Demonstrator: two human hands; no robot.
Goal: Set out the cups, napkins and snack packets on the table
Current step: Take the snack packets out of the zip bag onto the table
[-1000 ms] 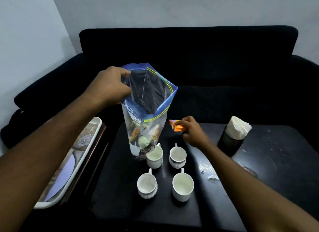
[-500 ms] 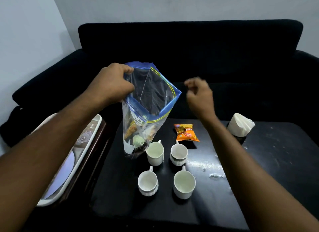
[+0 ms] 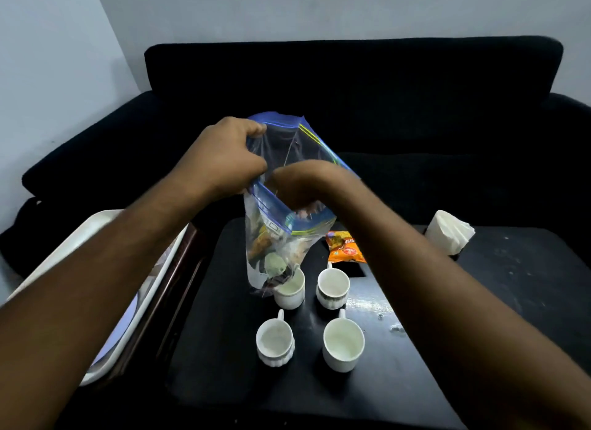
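Black sofa behind, dark worktop (image 3: 527, 288) in front, and you're mid-reach. Your left hand (image 3: 224, 156) has its fingers clenched on the rim of the zip bag (image 3: 281, 224), holding the mouth open above the worktop's far left part. Your right hand (image 3: 295, 188) is plunged in through that mouth; whether those fingers have closed on a packet yet, I can't tell, the plastic and your wrist hide them. More snack packets show as a jumble low in the bag.

One orange snack packet (image 3: 345, 247) already lies on the worktop toward the far edge, just beyond the cups. Four white cups sit in a square near the middle: far-left cup (image 3: 289, 290), far-right cup (image 3: 332, 288), near-left cup (image 3: 275, 341), near-right cup (image 3: 342, 343). Napkins (image 3: 449, 232) stand in a dark holder toward the far right corner. A white tray (image 3: 96, 224) rests off the left edge.

Now the risk, as I judge it: the bag's bottom hangs right against the far-left cup, seemingly overlapping its rim. Pull your right hand out sharply and the bag could swing or drag, tipping that cup into its neighbour. A loose pinch on the rim could also let the bag collapse onto the cups. Lift the bag clear first, I'd say.
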